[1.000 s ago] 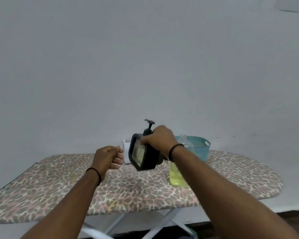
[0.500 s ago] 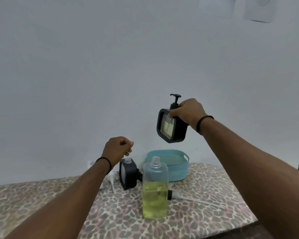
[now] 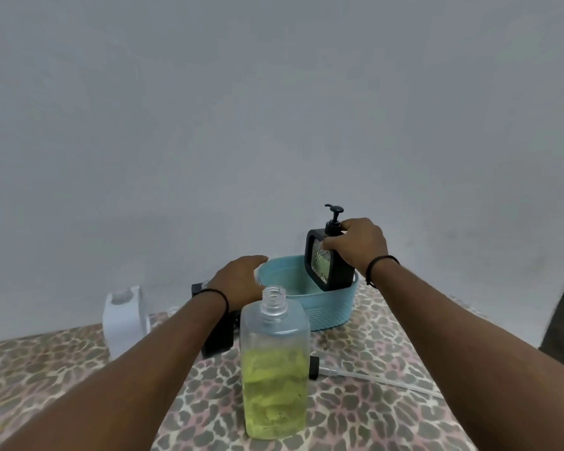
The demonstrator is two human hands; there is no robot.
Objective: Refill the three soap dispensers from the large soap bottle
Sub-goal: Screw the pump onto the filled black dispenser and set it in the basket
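While the right hand [image 3: 358,244] grasps a black soap dispenser [image 3: 329,266] standing inside the blue basket [image 3: 331,309], the left hand [image 3: 238,281] rests with relaxed fingers on the basket's rim. Nearer, the uncapped large soap bottle [image 3: 274,369] stands upright on the leopard-print board [image 3: 372,418].

The left forearm [image 3: 163,356] hides most of a black dispenser [image 3: 218,336].

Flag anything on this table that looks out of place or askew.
The large soap bottle stands uncapped. A loose pump with its long tube lies flat on the cloth right of it. The black dispenser gripped by the right hand sits tilted in the blue basket. No spill visible.
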